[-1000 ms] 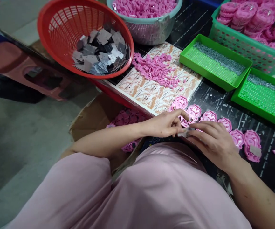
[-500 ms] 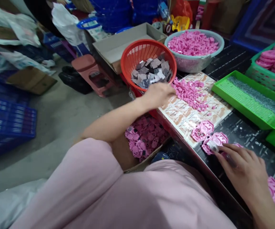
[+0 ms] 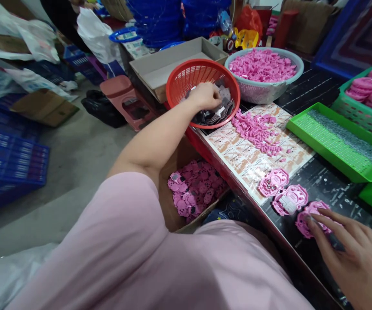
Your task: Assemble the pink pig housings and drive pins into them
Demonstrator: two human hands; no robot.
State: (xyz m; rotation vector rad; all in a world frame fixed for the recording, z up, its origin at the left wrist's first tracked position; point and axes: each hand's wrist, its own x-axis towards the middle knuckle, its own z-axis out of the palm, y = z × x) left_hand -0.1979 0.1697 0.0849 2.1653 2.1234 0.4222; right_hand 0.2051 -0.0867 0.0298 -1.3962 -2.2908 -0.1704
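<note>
Left hand (image 3: 206, 95) down in the red basket (image 3: 179, 82), right hand (image 3: 355, 247) at a pink casing (image 3: 304, 224).

Curled over the grey plates (image 3: 227, 100) inside the basket, the left has its fingertips hidden, so I cannot tell whether it grips one. Well apart from the basket, on its near right side, the right bends its fingers onto the casing on the bench (image 3: 321, 181); whether they grasp anything is unclear. Nearer the basket, a second casing (image 3: 298, 192) bears a pale plate (image 3: 287, 203). The step in hand seems to be fetching plates; the next move would call for a fine pinch to part one from the pile.
</note>
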